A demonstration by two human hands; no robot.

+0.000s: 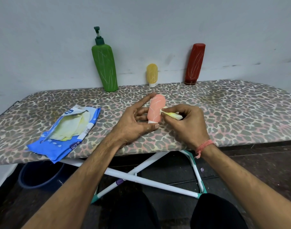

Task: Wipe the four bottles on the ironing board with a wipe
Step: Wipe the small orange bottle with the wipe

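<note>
The pink bottle [156, 109] stands cap-down near the front edge of the ironing board [224, 113]. The left hand [134, 123] steadies it, fingers curled round its side and thumb at the white cap. The right hand [186, 123] pinches a bunched wipe [172, 114] against the bottle's right side. The bottle is probably light, soft-walled and easily tipped; hold it low, near the cap. The green bottle [105, 66], yellow bottle [152, 74] and red bottle [194, 63] stand at the wall. The wipe packet [65, 133] lies left.
</note>
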